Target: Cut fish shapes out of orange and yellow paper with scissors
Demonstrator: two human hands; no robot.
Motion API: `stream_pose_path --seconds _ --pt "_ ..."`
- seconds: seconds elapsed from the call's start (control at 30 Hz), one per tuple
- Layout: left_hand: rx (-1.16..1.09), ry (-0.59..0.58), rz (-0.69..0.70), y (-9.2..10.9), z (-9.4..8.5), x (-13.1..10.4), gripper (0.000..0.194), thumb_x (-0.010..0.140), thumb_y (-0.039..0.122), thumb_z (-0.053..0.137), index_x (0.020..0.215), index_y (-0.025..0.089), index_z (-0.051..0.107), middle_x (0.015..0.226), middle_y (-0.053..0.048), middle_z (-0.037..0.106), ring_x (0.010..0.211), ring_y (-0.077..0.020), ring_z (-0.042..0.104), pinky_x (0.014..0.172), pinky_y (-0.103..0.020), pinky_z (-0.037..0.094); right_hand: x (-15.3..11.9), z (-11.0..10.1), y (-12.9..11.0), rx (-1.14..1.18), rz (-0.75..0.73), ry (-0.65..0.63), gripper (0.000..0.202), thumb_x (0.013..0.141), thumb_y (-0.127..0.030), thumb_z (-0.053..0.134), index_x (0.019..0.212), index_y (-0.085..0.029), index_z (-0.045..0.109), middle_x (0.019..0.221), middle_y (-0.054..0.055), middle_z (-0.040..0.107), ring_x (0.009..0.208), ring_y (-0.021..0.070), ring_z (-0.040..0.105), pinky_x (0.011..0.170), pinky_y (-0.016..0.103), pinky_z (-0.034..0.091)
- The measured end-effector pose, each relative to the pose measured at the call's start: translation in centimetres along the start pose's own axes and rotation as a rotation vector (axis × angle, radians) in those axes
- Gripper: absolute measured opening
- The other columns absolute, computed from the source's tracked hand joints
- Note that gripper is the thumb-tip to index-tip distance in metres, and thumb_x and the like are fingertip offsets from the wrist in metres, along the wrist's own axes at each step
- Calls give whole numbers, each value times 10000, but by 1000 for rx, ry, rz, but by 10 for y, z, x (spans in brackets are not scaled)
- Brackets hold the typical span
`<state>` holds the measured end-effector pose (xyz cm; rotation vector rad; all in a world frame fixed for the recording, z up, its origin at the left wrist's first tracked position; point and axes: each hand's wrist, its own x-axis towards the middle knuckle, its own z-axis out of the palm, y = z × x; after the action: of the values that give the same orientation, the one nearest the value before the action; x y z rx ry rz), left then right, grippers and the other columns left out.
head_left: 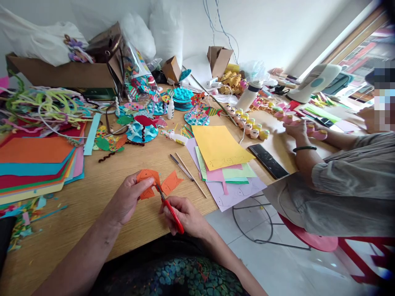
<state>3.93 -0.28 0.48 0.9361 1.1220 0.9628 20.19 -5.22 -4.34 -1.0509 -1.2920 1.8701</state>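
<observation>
A: Where is the paper, and what are the fingers doing?

B: The orange paper (147,177) is just above the near edge of the wooden table (82,205), left of centre. The left hand (126,201) pinches its left end between thumb and fingers. The right hand (187,218) is closed round the handles of red-handled scissors (173,213).

A: How do paper and blades lie to each other?

B: The paper's long axis runs roughly left to right. From the right fingers it lies far and to the left, and the blades point that way, meeting the paper between the pinched part and an orange section (171,183) on the right. I can't tell whether that section is joined to the rest. The left hand is nearer the paper; the right reaches it only through the scissors.

A: Any containers?

B: At far left, a long cardboard box (55,80), with a white plastic bag (46,39) and a brown bag (106,47) bulging above its rim. Just right of it, a clear bag (138,68) shows colourful patterned pieces. Far centre, a small cardboard box (218,61) has its flaps up; its inside is hidden. A white bottle (170,108) stands upright nearer; its contents can't be seen.
</observation>
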Motion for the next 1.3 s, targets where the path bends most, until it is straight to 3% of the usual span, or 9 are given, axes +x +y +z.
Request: stream_pose_path --seconds 0.27,0.77,1.3 --pt "-49 26 -10 -3 4 -1 123 614 261 718 617 176 629 555 56 605 547 -88 487 538 -195 385 1 1 3 76 -70 -15 431 830 -548 556 846 -121 610 473 -63 470 356 51 440 339 146 296" --pt "-66 52 -41 -4 9 0 156 580 272 745 630 164 645 590 37 625 589 -106 510 572 -211 399 0 -1 6 75 -56 28 389 821 -514 590 818 -127 622 464 -61 476 339 51 440 318 142 294" --pt "115 -41 -6 4 -6 0 156 656 316 676 668 184 594 578 52 553 550 -105 463 541 -215 382 -1 -4 0 -7 33 -4 386 815 -524 585 797 -139 579 488 -61 476 366 60 464 329 141 313"
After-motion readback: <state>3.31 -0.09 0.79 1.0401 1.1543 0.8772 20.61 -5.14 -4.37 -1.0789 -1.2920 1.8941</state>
